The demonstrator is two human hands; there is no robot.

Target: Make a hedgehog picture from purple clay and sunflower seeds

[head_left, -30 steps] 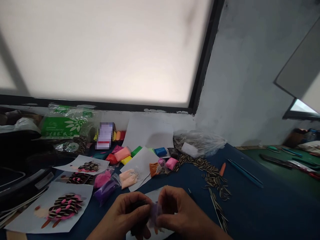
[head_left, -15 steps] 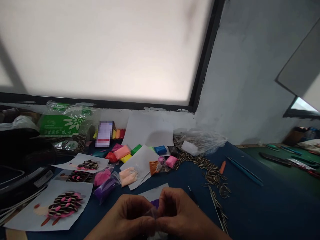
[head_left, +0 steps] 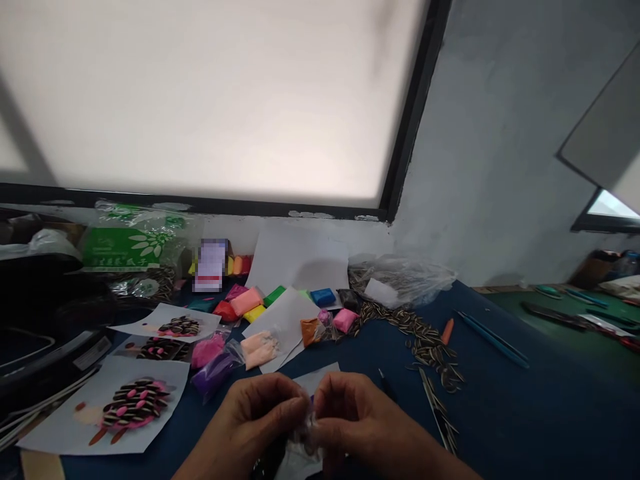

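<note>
My left hand (head_left: 265, 413) and my right hand (head_left: 353, 407) meet at the bottom centre, fingers pinched together. Between them is a crumpled clear plastic bag (head_left: 306, 433), mostly hidden by the fingers; its contents cannot be made out. Under and beyond the hands lies a white sheet of paper (head_left: 320, 377), and a little purple shows between the fingertips. To the left of my left hand rests a purple clay packet (head_left: 217, 375), with a peach clay packet (head_left: 259, 350) farther back. A dark pen (head_left: 385, 383) lies just beyond my right hand.
Sunflower seeds (head_left: 425, 340) trail across the blue tabletop beside a metal tool (head_left: 434, 407) and blue tweezers (head_left: 493, 339). Several clay packets (head_left: 246, 302) sit at the back. On the left are papers with seed hedgehogs (head_left: 135, 403), a phone (head_left: 210, 265) and a green seed bag (head_left: 123, 250).
My fingers have shifted on the plastic bag, and more of it shows below them. Less purple is visible between the hands. The whole view has shifted slightly.
</note>
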